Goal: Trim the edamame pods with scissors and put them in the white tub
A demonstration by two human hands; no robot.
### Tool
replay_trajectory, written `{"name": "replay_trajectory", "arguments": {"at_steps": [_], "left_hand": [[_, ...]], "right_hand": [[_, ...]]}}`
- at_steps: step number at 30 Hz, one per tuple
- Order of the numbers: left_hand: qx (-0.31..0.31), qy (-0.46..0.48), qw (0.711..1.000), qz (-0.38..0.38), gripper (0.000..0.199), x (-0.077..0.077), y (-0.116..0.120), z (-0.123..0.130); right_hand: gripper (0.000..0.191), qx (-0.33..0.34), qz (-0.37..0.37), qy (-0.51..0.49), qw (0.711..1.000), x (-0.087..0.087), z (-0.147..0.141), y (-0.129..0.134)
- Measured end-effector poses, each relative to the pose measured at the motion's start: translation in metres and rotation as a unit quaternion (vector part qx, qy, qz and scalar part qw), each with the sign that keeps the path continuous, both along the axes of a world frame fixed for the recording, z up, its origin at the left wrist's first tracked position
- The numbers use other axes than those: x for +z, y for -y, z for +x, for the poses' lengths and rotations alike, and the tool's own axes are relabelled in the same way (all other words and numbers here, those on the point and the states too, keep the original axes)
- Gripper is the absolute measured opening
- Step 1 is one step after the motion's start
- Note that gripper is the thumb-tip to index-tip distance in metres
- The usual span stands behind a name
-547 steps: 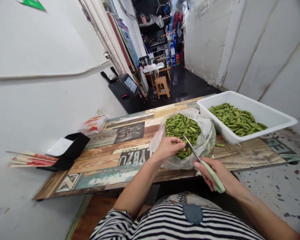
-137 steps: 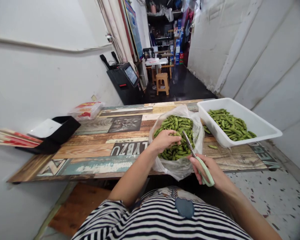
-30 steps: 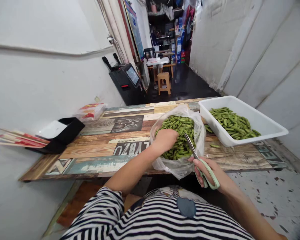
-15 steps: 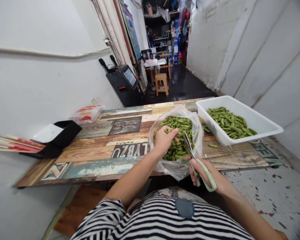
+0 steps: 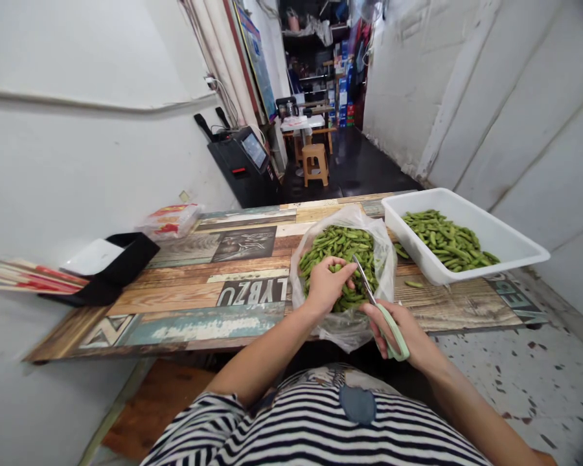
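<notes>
Landmark: plastic bag, qty 1; see-through, mouth open, filled w/ green pods, too many to count.
Table: qty 1, under bag; wood-plank print; bag sits at near edge.
Hands: qty 2, both at bag.
L hand: over bag mouth, above pods; fingers & thumb drawn together; can't tell if a pod is pinched btwn them.
R hand: at near R side of bag; grasping scissors by the handle.
Scissors: qty 1 pr; metal blades, pale-green handle; blades angled up-L, tips over bag mouth, just beside L hand; blades close together.
Tub: qty 1; white, approx rectangular, open top; R of bag, just beside it.
Tub cont.: heap of pods, too many to count, lying toward bag side.
Loose pods: 1 pod distinct on table, R of bag; at least 1 more btwn bag & tub; exact qty unclear.
Holder: qty 1; black; well L of bag.
Holder cont.: sticks w/ red & white parts, several, exact qty unclear; flat white item, qty 1.
Packet: qty 1; clear wrap, red marks; L of bag, toward far edge; cont. not identifiable.
Machine: qty 1; black w/ screen; beyond bag, to its L.
Stool: qty 1; tan; well beyond bag.
</notes>
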State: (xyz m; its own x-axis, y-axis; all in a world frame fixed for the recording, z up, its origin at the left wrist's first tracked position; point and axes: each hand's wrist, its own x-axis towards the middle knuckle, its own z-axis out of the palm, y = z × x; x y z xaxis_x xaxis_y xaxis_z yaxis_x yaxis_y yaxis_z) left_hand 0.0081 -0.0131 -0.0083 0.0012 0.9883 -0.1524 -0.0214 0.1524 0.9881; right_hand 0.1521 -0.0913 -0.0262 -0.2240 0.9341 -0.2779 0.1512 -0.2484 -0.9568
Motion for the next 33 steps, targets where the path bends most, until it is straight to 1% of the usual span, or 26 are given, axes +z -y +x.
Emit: {"name": "replay_trajectory", "arguments": {"at_steps": [2,4,8,10,13,16,18,19,21,22,23,25,26,27,28,29,30,31,32,33], "left_hand": [[0.004,-0.004,1.0,0.005,0.029,0.0,-0.003,-0.004],[-0.005,-0.031,0.999,0.027,0.03,0.0,-0.005,-0.009],[-0.035,-0.115,0.989,0.086,0.025,0.001,-0.004,-0.014],[-0.052,-0.142,0.984,0.097,0.024,0.002,-0.003,-0.016],[-0.084,-0.172,0.977,0.096,0.024,0.006,-0.003,-0.019],[-0.131,-0.202,0.967,0.083,0.021,0.017,-0.005,-0.025],[-0.153,-0.223,0.959,0.083,0.02,0.031,-0.007,-0.027],[-0.15,-0.228,0.958,0.093,0.02,0.04,-0.01,-0.026],[-0.124,-0.221,0.957,0.142,0.019,0.059,-0.02,-0.013],[-0.104,-0.208,0.956,0.181,0.017,0.068,-0.027,-0.002],[-0.093,-0.194,0.95,0.227,0.015,0.077,-0.037,0.014],[-0.063,-0.176,0.931,0.312,0.012,0.089,-0.061,0.052],[-0.057,-0.175,0.923,0.339,0.013,0.093,-0.075,0.073],[-0.067,-0.175,0.917,0.351,0.015,0.096,-0.088,0.094],[-0.097,-0.176,0.918,0.342,0.022,0.099,-0.1,0.112],[-0.132,-0.17,0.924,0.317,0.032,0.101,-0.111,0.128],[-0.164,-0.163,0.929,0.29,0.041,0.103,-0.12,0.139],[-0.189,-0.157,0.933,0.265,0.047,0.105,-0.126,0.145],[-0.203,-0.152,0.935,0.249,0.049,0.108,-0.129,0.146],[-0.204,-0.151,0.935,0.246,0.047,0.111,-0.13,0.142]], "right_hand": [[0.04,0.01,0.013,-0.015,1.0,0.0,0.003,0.0],[0.043,0.031,0.02,-0.007,0.999,0.001,0.005,0.001],[0.045,0.064,0.055,0.066,0.994,0.008,0.009,0.002],[0.043,0.067,0.079,0.096,0.99,0.01,0.01,0.002],[0.039,0.069,0.088,0.119,0.987,0.011,0.013,0.002],[0.039,0.064,0.075,0.115,0.989,0.009,0.016,0.001],[0.039,0.052,0.059,0.097,0.992,0.006,0.017,0.002],[0.038,0.046,0.051,0.083,0.994,0.004,0.017,0.002],[0.038,0.035,0.033,0.053,0.997,0.001,0.017,0.003],[0.039,0.03,0.026,0.039,0.998,0.0,0.017,0.004],[0.04,0.026,0.02,0.026,0.999,-0.001,0.017,0.006],[0.041,0.018,0.016,0.009,1.0,-0.002,0.019,0.01],[0.041,0.014,0.015,0.003,1.0,-0.002,0.02,0.013],[0.04,0.014,0.015,-0.001,1.0,-0.002,0.021,0.016],[0.04,0.014,0.013,-0.004,1.0,-0.002,0.023,0.019],[0.039,0.014,0.009,-0.007,1.0,-0.003,0.025,0.022],[0.039,0.012,0.003,-0.011,1.0,-0.003,0.028,0.024],[0.039,0.007,-0.003,-0.016,1.0,-0.004,0.03,0.027],[0.04,-0.002,-0.008,-0.023,1.0,-0.005,0.033,0.029],[0.041,-0.014,-0.013,-0.03,0.999,-0.007,0.035,0.03]]}}
